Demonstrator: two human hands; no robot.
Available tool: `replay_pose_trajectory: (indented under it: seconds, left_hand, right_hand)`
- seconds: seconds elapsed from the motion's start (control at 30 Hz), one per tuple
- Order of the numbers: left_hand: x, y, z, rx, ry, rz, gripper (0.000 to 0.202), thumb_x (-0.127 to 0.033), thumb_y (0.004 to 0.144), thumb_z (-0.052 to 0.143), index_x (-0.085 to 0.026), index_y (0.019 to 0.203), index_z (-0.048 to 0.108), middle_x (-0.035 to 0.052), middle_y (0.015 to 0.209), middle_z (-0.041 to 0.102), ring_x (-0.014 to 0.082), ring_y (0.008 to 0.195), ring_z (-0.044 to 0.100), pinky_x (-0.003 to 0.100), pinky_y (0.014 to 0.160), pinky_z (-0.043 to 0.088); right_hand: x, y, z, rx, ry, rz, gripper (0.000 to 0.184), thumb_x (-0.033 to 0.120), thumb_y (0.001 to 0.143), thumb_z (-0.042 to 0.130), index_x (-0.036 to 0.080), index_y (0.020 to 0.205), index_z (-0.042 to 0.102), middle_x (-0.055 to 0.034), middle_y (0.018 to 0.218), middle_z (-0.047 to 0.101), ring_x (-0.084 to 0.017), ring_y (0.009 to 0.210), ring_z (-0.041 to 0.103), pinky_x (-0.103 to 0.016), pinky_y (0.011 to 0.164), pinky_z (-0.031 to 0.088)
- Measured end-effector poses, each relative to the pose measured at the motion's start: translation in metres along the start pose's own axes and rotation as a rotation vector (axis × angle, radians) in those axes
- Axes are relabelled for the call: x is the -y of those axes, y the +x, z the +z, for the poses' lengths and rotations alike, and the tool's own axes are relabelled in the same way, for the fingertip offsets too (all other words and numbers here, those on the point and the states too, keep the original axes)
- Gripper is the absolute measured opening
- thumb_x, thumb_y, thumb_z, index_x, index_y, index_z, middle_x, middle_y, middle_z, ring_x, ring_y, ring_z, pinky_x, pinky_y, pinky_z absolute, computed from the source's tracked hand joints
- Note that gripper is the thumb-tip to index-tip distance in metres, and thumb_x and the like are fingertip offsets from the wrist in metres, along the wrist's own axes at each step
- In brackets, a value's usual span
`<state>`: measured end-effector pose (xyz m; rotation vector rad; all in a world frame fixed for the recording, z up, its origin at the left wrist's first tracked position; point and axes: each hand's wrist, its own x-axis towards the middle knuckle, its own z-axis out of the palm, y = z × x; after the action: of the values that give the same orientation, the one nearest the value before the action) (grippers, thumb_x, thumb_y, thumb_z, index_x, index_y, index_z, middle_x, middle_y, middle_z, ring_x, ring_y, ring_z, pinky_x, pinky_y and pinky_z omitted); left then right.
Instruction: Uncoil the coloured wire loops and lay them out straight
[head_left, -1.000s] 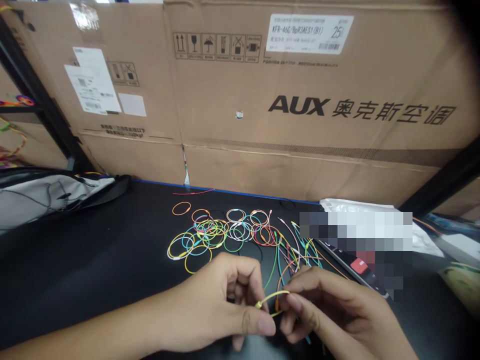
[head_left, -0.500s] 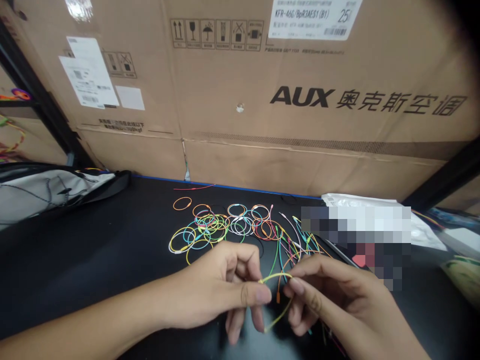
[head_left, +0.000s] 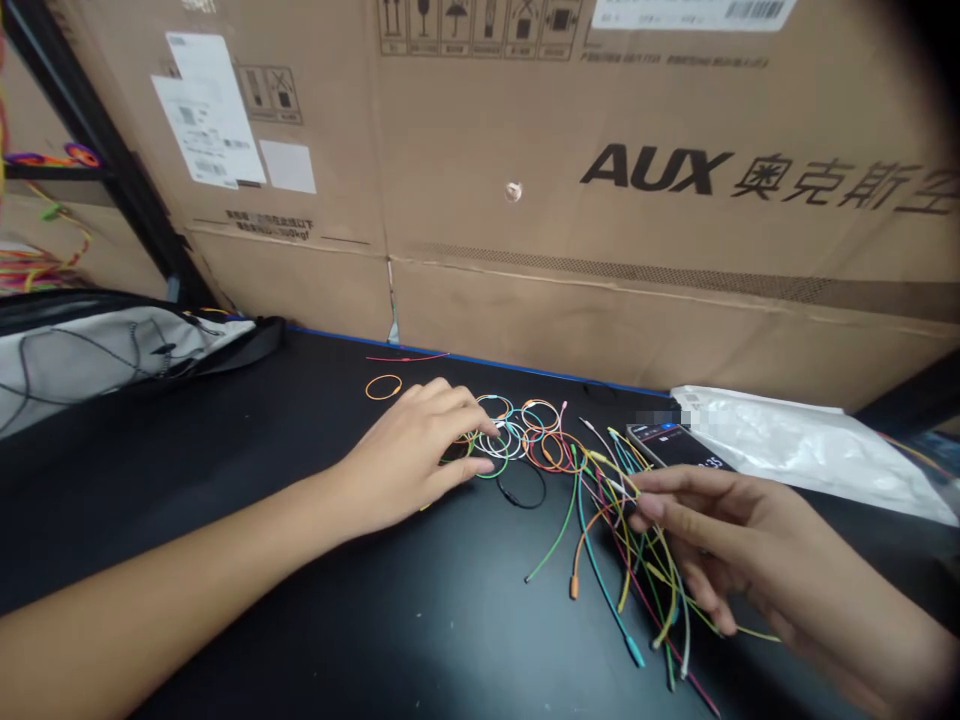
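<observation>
Right now: your left hand (head_left: 409, 458) and your right hand (head_left: 724, 530) are far apart.
Left hand: it lies open on the pile of colored wire loops (head_left: 525, 438).
Right hand: it is by the loose colored wires (head_left: 607, 560). I cannot tell if it holds one.
Past your left hand: a small orange loop (head_left: 383, 387) sits alone.
Past your right hand: a phone (head_left: 671, 445) and a white plastic bag (head_left: 795, 450) lie on the black table (head_left: 337, 640).

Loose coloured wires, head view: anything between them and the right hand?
Nothing visible. The right hand is directly over the loose thin multicoloured wires, with its fingertips reaching in among their upper ends. The black smartphone lies beyond the wires, not between.
</observation>
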<state>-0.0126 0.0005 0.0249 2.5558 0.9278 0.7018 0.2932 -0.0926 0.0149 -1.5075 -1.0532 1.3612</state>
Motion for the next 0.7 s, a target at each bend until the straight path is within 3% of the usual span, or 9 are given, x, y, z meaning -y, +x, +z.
replay_pose_trajectory:
  seconds: [0.1,0.23,0.33,0.4,0.5,0.6,0.67,0.7]
  left_hand:
    - [0.003,-0.001,0.001,0.031,0.154,0.076,0.020,-0.033,0.099,0.073,-0.022,0.116,0.071,0.0065,0.115,0.069,0.0268,0.101,0.056,0.040,0.088,0.037]
    - [0.003,-0.003,0.004,0.066,0.276,0.169,0.026,-0.042,0.097,0.076,-0.020,0.108,0.070,0.0076,0.114,0.069,0.0276,0.101,0.057,0.038,0.084,0.035]
    - [0.005,-0.003,0.010,0.094,0.317,0.219,0.009,-0.026,0.100,0.071,-0.019,0.096,0.067,0.0056,0.105,0.068,0.0255,0.098,0.056,0.037,0.081,0.033]
    - [0.006,-0.003,0.015,0.099,0.327,0.241,0.013,-0.018,0.103,0.063,-0.019,0.089,0.064,0.0039,0.097,0.066,0.0238,0.093,0.055,0.037,0.079,0.031]
    - [0.005,-0.002,0.019,0.066,0.323,0.256,0.015,-0.018,0.105,0.057,-0.019,0.090,0.060,0.0032,0.093,0.065,0.0227,0.088,0.052,0.037,0.077,0.029]
    - [-0.001,-0.001,0.017,-0.008,0.308,0.262,0.015,-0.015,0.107,0.050,-0.018,0.095,0.057,0.0036,0.094,0.065,0.0213,0.085,0.051,0.036,0.075,0.029]
    - [-0.010,-0.002,0.015,-0.056,0.287,0.281,0.016,-0.014,0.108,0.046,-0.018,0.097,0.055,0.0037,0.094,0.066,0.0209,0.085,0.051,0.036,0.076,0.030]
    - [-0.016,-0.003,0.015,-0.070,0.274,0.298,0.015,-0.015,0.109,0.046,-0.018,0.097,0.055,0.0034,0.095,0.066,0.0207,0.087,0.052,0.035,0.078,0.031]
  right_hand:
    - [-0.003,-0.002,0.003,-0.034,-0.081,-0.015,0.060,0.056,0.075,0.092,0.022,0.121,0.075,-0.0018,0.070,0.077,-0.012,0.036,0.060,-0.022,0.030,0.051]
    - [-0.005,-0.003,-0.002,-0.133,-0.247,-0.089,0.074,0.067,0.077,0.085,0.022,0.133,0.068,0.0062,0.046,0.060,-0.014,0.035,0.053,-0.022,0.030,0.044]
    - [-0.006,0.002,-0.010,-0.237,-0.391,-0.221,0.068,0.071,0.079,0.080,0.022,0.124,0.072,0.0080,0.042,0.052,-0.013,0.035,0.049,-0.019,0.032,0.036]
    - [-0.006,0.005,-0.014,-0.240,-0.420,-0.269,0.059,0.069,0.080,0.080,0.022,0.115,0.074,0.0071,0.045,0.053,-0.013,0.037,0.051,-0.020,0.033,0.035]
    - [-0.006,0.008,-0.017,-0.213,-0.431,-0.306,0.049,0.066,0.086,0.076,0.022,0.107,0.075,0.0078,0.046,0.052,-0.012,0.038,0.050,-0.019,0.034,0.037]
    - [-0.009,0.002,-0.010,-0.182,-0.442,-0.395,0.041,0.061,0.090,0.076,0.024,0.106,0.076,0.0034,0.058,0.064,-0.015,0.050,0.063,-0.021,0.044,0.051]
    - [-0.014,-0.006,0.003,-0.147,-0.456,-0.497,0.033,0.052,0.092,0.077,0.027,0.114,0.075,-0.0015,0.083,0.078,-0.018,0.073,0.075,-0.023,0.063,0.061]
    - [-0.017,-0.011,0.011,-0.105,-0.496,-0.577,0.032,0.044,0.098,0.073,0.031,0.126,0.070,-0.0011,0.088,0.079,-0.018,0.077,0.076,-0.023,0.065,0.062]
